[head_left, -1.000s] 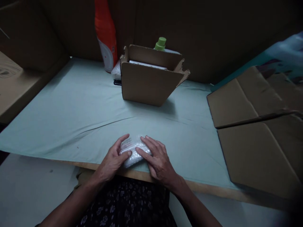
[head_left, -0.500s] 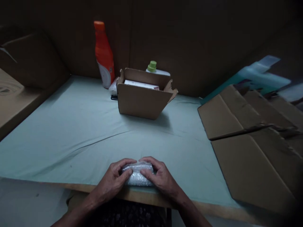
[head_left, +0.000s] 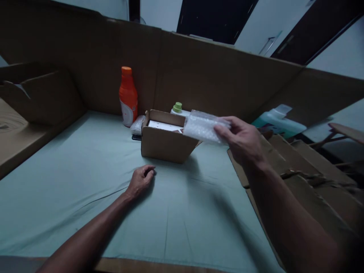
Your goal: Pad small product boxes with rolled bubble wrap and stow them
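Note:
A flat bubble-wrapped packet [head_left: 203,127] is pinched at its right end by my right hand [head_left: 241,138], thumb in front. It is held up beside the open cardboard box [head_left: 167,146], its left end in front of the box's right upper corner. A white item [head_left: 163,126] shows inside the box. What the packet contains is hidden by the wrap. On the cloth in front of the box, my left hand [head_left: 140,179] rests with its thumb and fingers slightly apart, holding nothing.
An orange bottle [head_left: 127,96] stands behind the box at left, near a bubble-wrapped bundle [head_left: 138,125] and a dark flat object [head_left: 136,137]. A green-capped bottle [head_left: 178,107] stands behind the box. Cardboard boxes [head_left: 42,96] lie left; folded cartons [head_left: 309,189] and a teal bottle [head_left: 280,119] lie right.
My right hand has carried the packet from the table's front edge forward and up to the box. My left hand has let go and moved forward onto the cloth. The view has tilted up.

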{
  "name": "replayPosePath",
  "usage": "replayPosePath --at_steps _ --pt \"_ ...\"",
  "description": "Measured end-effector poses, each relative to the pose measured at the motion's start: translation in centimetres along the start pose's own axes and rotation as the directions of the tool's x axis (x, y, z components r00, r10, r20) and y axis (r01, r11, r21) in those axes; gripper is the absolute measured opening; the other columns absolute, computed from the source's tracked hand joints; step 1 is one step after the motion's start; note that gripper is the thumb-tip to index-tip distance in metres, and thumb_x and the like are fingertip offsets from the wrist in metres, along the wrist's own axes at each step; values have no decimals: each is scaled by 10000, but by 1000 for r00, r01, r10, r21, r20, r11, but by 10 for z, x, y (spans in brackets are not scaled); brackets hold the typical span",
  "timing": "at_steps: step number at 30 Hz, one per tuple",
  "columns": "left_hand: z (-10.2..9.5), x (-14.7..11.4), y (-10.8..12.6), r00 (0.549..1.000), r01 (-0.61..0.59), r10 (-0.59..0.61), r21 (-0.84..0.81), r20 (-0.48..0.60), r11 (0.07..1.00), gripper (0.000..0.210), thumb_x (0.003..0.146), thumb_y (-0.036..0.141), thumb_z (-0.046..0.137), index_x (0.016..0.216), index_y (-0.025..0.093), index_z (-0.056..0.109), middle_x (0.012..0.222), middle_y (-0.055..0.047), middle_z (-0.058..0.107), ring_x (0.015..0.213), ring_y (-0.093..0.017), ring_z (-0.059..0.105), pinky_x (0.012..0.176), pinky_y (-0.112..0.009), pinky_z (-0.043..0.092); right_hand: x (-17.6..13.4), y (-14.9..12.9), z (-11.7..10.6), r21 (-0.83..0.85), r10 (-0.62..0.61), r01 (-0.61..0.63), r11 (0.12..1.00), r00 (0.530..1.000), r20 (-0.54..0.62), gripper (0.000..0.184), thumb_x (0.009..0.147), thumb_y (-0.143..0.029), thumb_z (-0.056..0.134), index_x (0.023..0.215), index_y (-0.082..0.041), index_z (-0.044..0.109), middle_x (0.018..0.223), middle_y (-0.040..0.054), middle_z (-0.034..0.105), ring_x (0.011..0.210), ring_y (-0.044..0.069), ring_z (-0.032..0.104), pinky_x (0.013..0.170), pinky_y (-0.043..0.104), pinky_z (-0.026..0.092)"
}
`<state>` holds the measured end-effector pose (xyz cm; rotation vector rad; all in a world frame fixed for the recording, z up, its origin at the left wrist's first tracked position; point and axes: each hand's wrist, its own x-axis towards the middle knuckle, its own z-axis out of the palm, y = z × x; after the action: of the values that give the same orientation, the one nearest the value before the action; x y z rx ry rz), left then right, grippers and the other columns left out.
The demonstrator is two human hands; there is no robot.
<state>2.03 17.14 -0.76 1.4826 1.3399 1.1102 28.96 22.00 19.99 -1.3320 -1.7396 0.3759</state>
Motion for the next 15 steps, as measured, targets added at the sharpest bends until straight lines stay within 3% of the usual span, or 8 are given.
replayPosePath --at_steps 3,6,8,9,11,15 --pt "2 -4 -7 998 -55 55 11 5 998 298 806 342 578 975 161 744 895 -86 773 862 -227 706 835 -356 541 50 6 3 -342 104 -39 939 979 173 273 870 -339 624 1012 -135 736 913 85 735 784 197 661 639 277 488" --pt "-1 -8 -9 995 -99 99 19 16 995 276 804 316 578 957 163 750 906 -89 778 850 -225 712 822 -353 550 75 -1 10 -776 286 45 629 915 285 253 854 -288 632 1033 -165 762 973 108 754 916 258 686 720 306 488" --pt "-1 -7 -10 993 -119 119 29 21 992 264 808 298 577 957 166 751 916 -89 780 856 -224 716 818 -352 553 82 -12 21 -886 332 127 445 896 295 277 861 -279 625 1086 -192 762 1057 132 752 1001 300 686 777 345 495" --pt "0 -7 -11 992 -127 126 35 22 991 262 812 290 575 962 167 751 915 -87 780 856 -223 717 814 -349 555 84 -17 28 -901 340 156 405 889 306 289 867 -267 617 1107 -189 758 1089 149 746 1025 313 685 796 360 498" --pt "1 -5 -13 990 -140 139 49 23 989 265 823 279 566 978 165 748 904 -85 778 847 -219 718 802 -345 557 87 -23 44 -902 361 186 389 870 335 291 862 -225 613 1103 -155 760 1110 186 738 1032 324 688 804 370 502" --pt "4 -4 -17 985 -173 171 76 34 982 276 837 266 548 994 149 743 915 -98 776 850 -223 723 805 -357 567 93 -16 70 -861 403 209 464 815 416 273 841 -238 650 1066 -138 767 1111 193 739 998 297 697 746 320 498"
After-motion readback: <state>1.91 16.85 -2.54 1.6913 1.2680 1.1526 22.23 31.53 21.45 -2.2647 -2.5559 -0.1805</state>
